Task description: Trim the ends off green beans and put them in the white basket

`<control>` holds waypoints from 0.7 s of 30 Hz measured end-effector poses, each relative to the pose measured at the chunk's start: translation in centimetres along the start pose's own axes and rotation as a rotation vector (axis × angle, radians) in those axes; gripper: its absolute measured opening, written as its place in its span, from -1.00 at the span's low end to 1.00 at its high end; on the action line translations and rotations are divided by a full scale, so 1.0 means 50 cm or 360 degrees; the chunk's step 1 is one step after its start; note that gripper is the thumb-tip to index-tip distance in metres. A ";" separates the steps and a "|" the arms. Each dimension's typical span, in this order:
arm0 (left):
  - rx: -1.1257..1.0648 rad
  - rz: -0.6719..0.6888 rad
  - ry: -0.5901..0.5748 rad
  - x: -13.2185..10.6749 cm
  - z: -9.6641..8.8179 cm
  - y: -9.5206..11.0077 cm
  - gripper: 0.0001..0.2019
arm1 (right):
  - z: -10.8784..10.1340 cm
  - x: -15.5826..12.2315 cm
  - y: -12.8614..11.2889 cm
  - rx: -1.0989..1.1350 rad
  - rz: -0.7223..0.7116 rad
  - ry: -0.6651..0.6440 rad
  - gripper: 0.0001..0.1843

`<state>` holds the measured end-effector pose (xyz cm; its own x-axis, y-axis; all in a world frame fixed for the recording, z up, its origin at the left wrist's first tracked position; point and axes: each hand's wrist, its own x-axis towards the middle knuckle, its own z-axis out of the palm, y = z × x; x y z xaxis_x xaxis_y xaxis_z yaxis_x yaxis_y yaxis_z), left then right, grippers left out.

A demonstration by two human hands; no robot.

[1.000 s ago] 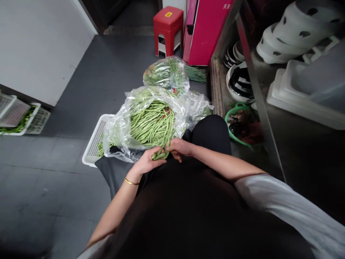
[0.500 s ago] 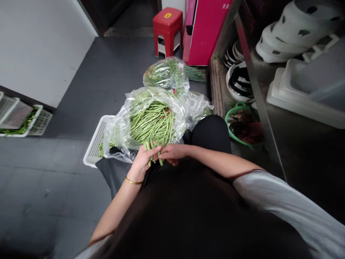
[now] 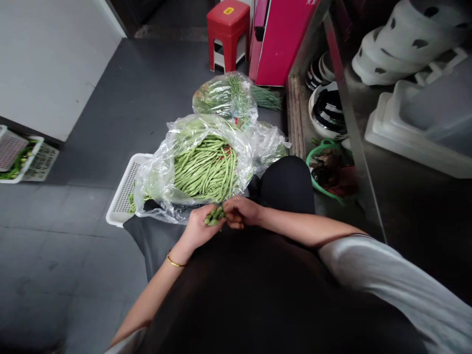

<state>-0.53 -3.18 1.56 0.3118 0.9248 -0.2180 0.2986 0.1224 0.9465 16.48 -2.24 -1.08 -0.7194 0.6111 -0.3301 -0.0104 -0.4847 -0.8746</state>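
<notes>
Beans (image 3: 214,217) are clasped by the left hand (image 3: 197,227) near the bag (image 3: 161,179); the right hand (image 3: 243,210) is curled, its hold unclear.

Beans (image 3: 206,167) lie in the bag (image 3: 157,172), a stool (image 3: 229,22) beyond it.

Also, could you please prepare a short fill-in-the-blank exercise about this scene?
1. The beans in the left hand are coloured ____.
2. The bracelet is worn on the ____ wrist.
3. The stool's seat is coloured ____.

Missing words: green; left; red.
</notes>
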 end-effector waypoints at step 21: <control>-0.1580 -0.0712 -0.0108 0.035 -0.026 -0.051 -0.85 | -0.043 0.081 -0.069 -0.2389 -0.0659 0.0635 -0.78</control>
<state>-1.91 -1.43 -0.94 0.4145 0.7062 -0.5740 -0.4546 0.7071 0.5416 15.10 3.25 -0.15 -0.6198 0.7704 0.1493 0.6815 0.6227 -0.3843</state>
